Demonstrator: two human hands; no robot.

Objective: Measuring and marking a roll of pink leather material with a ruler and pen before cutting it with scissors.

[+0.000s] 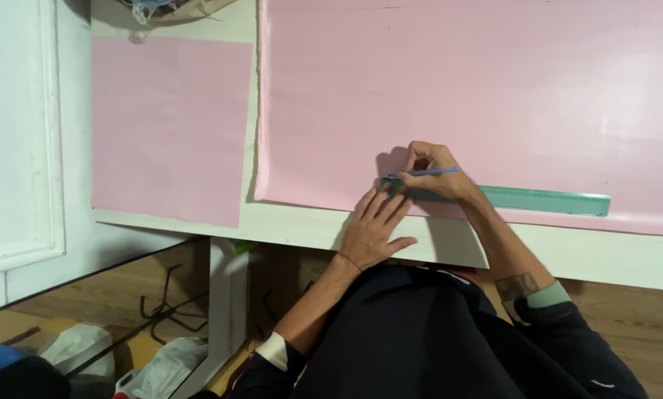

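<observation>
1. Centrally, the right hand [431, 171] pinches a blue pen [429, 173] between thumb and fingers, closed around it, with the tip pointing left onto the large pink sheet [494, 89]
2. Left hand [373, 225]: open and flat, palm down, holding nothing; its fingertips press the left end of the ruler [545, 198] while the palm lies over the sheet's near edge and the bare surface [294, 225]
3. Ruler: green, translucent, lying flat on the large sheet close to and roughly along its near edge; it runs rightward from under both hands, its right end free
4. Pen: touching the sheet just above the ruler's left end, right beside the left fingertips
5. Large sheet: spread flat over most of the surface, its left edge slightly curled
6. Small pink sheet [169, 129]: lies flat to the left, apart from the large one, with a strip of white surface between them
7. Surface: white, with a white leg [224, 310] below its near edge
8. Far edge: a frayed fabric item [154, 11], only partly in view
9. Floor [641, 325]: wooden, with white bags [161, 366] at lower left
10. Person: dark clothing fills the lower middle; the right sleeve cuff [545, 295] is green
</observation>
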